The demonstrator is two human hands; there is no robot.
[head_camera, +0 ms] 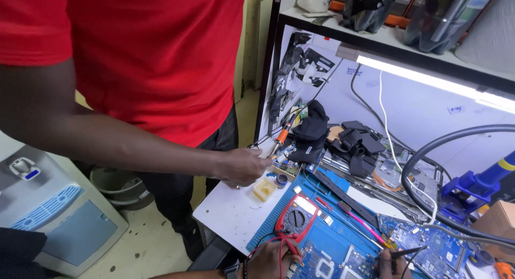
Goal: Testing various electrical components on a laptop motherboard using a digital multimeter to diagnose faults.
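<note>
Multimeter [294, 218] on mat [322, 236], circuit board [429, 247] right, sponge [264, 189] left

One head-worn view looks steeply down on the workbench [236, 214]; close, perhaps tilted; no second view.

Red-and-black multimeter [294, 219] sits on a blue mat [335, 237], with a blue circuit board [434, 247] right of it, a pink-handled tool [360, 223] between them, a yellowish sponge [264, 189] left of it, and a red shirt [161, 48] further left.
</note>
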